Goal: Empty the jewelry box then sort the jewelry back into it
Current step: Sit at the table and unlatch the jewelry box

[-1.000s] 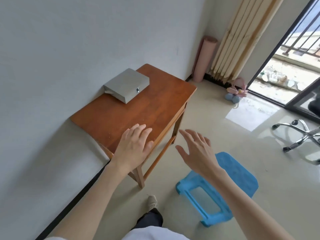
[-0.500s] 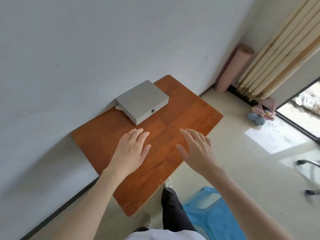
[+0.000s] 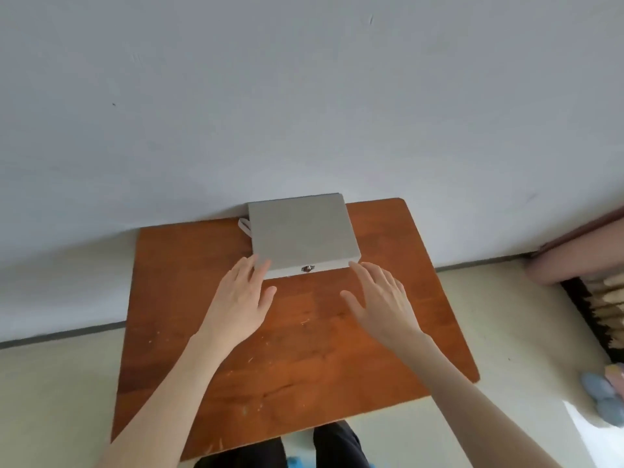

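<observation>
Grey-white plaster wall (image 3: 304, 96) fills the upper half of what I see, one bare surface with a dark skirting line at its foot. Below it stands one wooden table (image 3: 304, 366), its reddish-brown top scuffed with pale scratches, pushed close to the wall. One closed jewelry box (image 3: 302, 229) in grey fabric sits at the far edge of the table, against the wall, lid down, with one small metal clasp (image 3: 307, 268) on its front face and a pale loop or strap sticking out at its left side.

Two bare hands reach over the tabletop. The left hand (image 3: 241, 298) has its fingers straight and together, their tips at the box's front left corner; whether they press it I cannot tell. The right hand (image 3: 380, 300) has its fingers spread wide and holds nothing, its tips just short of the box's front right corner.

At the right, a pinkish roll (image 3: 574, 258) lies along the wall, and a pair of blue slippers (image 3: 604, 400) sits on the pale floor. The person's dark trousers (image 3: 337, 447) show beneath the near table edge.

Compared with half a second ago, the view has swung square onto the table, and both hands have moved forward from mid-table to the front of the box.
</observation>
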Demonstrator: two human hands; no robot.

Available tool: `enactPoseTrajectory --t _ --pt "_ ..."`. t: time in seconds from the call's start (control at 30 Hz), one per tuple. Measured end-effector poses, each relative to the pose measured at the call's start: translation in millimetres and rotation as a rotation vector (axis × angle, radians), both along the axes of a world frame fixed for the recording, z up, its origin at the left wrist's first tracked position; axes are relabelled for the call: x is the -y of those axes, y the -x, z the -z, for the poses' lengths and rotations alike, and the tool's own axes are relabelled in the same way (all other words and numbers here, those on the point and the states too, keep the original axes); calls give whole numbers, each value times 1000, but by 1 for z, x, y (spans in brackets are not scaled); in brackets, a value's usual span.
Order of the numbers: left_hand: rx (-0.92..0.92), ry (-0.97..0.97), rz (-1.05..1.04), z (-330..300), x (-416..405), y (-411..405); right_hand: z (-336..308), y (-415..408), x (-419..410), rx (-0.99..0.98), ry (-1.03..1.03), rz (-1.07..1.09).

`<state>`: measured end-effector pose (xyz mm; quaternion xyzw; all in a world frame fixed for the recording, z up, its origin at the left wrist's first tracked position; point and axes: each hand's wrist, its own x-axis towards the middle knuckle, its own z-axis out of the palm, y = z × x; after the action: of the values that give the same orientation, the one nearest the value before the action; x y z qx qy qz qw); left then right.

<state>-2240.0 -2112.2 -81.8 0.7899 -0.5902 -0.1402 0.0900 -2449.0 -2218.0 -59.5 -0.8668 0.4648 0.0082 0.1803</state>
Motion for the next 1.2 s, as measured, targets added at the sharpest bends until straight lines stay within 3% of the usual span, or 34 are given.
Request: enactPoseTrajectory --t 0.17,0.3,0.53,0.77,1.2 --pt "-109 -90 -257 19 15 11 27 -4 46 113 -141 -36" --pt "-295 -63 -454 36 28 16 51 -17 67 244 -223 -5" --pt "-526 291 -572 77 40 16 98 -30 81 577 -211 92" --pt "-523 476 -548 97 39 16 108 -26 77 686 -148 35" --pt "-468 508 -558 99 -52 92 109 46 -18 737 -102 55"
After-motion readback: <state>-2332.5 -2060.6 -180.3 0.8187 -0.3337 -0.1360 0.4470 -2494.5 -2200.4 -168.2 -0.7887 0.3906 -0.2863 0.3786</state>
